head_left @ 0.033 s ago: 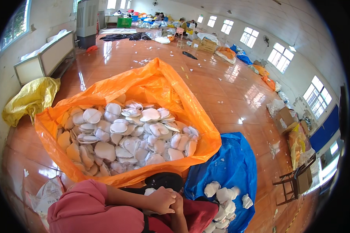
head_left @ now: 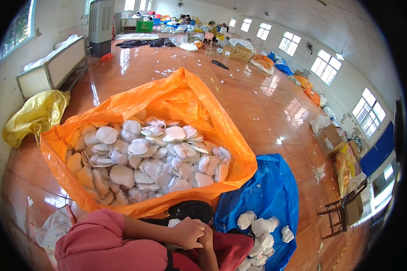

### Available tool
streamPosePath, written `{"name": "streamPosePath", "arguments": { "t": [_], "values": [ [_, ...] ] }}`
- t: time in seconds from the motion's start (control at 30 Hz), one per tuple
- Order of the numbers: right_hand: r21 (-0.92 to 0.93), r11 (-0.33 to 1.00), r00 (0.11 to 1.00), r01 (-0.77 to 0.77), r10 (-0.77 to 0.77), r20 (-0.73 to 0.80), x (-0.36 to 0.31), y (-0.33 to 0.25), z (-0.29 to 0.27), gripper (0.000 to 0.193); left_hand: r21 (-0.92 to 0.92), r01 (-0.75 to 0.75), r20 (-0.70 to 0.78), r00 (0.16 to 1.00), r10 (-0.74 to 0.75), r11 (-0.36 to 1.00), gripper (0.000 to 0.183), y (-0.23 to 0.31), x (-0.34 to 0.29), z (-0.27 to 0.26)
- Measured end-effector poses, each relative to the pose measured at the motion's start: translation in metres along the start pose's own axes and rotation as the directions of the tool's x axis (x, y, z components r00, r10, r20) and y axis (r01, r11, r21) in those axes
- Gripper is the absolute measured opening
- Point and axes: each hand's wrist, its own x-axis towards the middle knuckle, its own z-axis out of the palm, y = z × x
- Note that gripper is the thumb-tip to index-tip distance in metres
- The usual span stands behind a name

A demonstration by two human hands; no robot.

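Note:
At the lower middle, my left hand (head_left: 188, 233) and my right hand (head_left: 207, 236) are pressed together over my lap, both with fingers closed. A white padded piece (head_left: 173, 222) shows past my left hand and wrist; most of it is hidden. What lies inside my right fingers is out of sight. Just ahead, a large orange sack (head_left: 221, 122) lies spread with its mouth wide, filled with many white, rounded fabric pads (head_left: 122, 176). To the right of my legs, white bundled pads (head_left: 263, 226) are heaped on a blue plastic sheet (head_left: 257, 194).
A yellow sack (head_left: 38, 113) slumps at the left beside a white bench-like box (head_left: 54, 67). A wooden chair (head_left: 341, 212) stands at right, near cardboard boxes (head_left: 332, 140) along the wall. A printed white sack (head_left: 54, 228) lies at lower left. People sit among sacks far off.

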Motion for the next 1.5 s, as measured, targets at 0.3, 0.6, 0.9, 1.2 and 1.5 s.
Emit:
{"name": "streamPosePath", "arguments": {
  "t": [0.3,0.6,0.9,1.2,1.5],
  "values": [
    [-0.541,0.761,0.908,0.358,-0.418,0.013,0.009,-0.025,-0.014,0.016,0.258,0.0,-0.023,1.0,0.006,0.966,0.036,0.008,0.011,0.014],
    [0.269,0.958,0.972,0.097,-0.033,-0.232,-0.005,-0.044,0.001,0.018,-0.035,-0.153,-0.018,0.988,0.152,0.988,0.012,-0.01,0.008,0.01],
    [0.328,0.943,0.942,0.048,0.066,-0.33,0.003,-0.048,-0.012,0.019,0.308,-0.223,-0.107,0.958,0.266,0.925,0.019,-0.005,0.005,-0.028],
    [0.467,0.877,0.939,-0.111,0.246,-0.24,0.004,-0.068,-0.003,0.014,-0.003,-0.238,-0.158,0.959,0.234,0.971,0.024,-0.048,0.001,-0.021],
    [0.32,0.924,0.974,0.209,-0.226,0.017,-0.008,-0.083,-0.006,0.019,-0.721,0.354,0.332,0.931,-0.152,0.596,0.042,-0.048,-0.007,-0.058]
  ]
}}
